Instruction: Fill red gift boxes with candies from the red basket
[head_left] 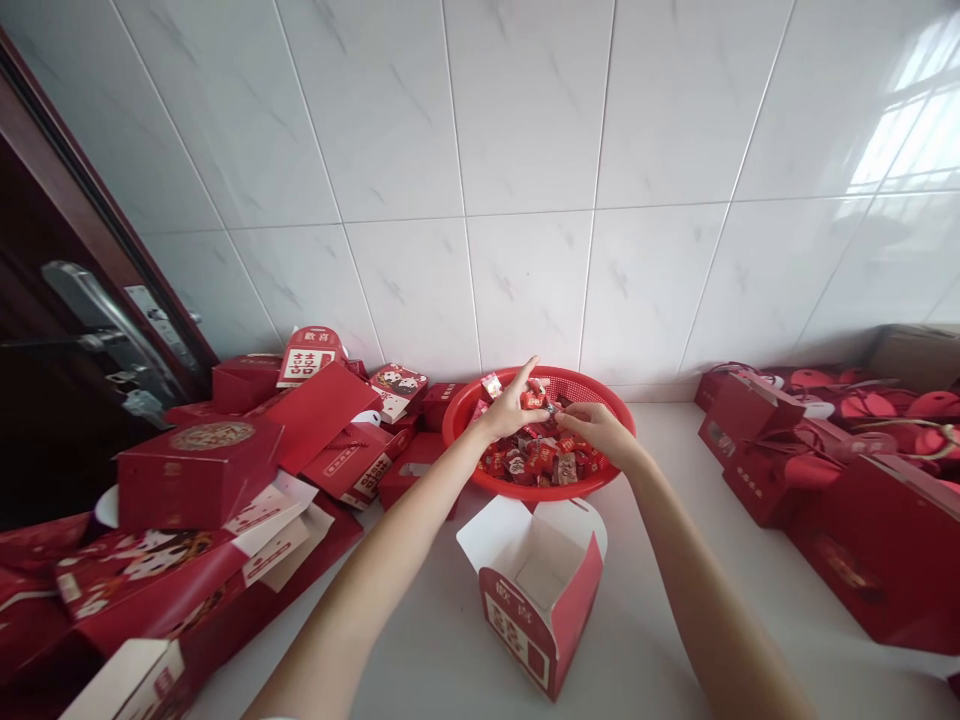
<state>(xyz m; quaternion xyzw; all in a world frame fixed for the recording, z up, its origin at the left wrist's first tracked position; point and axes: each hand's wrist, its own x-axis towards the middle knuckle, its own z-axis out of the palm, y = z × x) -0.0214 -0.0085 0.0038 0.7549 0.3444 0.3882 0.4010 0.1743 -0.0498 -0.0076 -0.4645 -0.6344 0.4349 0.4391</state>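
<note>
My left hand (511,412) is over a red plastic basket (616,405) of wrapped candies (541,460), its fingers stretched out and its thumb apart from them. Facing it from the right, my right hand (600,430) has its fingertips pinched together above the pile. A small wrapped candy seems to be at those fingertips, partly hidden. Just in front of the basket, between my forearms, stands a red and white gift box (540,600). Its top flaps are spread, and the white inside looks bare.
Red gift boxes (199,470) lie heaped on the left, some stacked and tilted. More red boxes with cords (862,530) stand in rows on the right. A tiled wall (525,270) rises behind the white tabletop (675,540); a dark door with a metal handle (97,300) is at far left.
</note>
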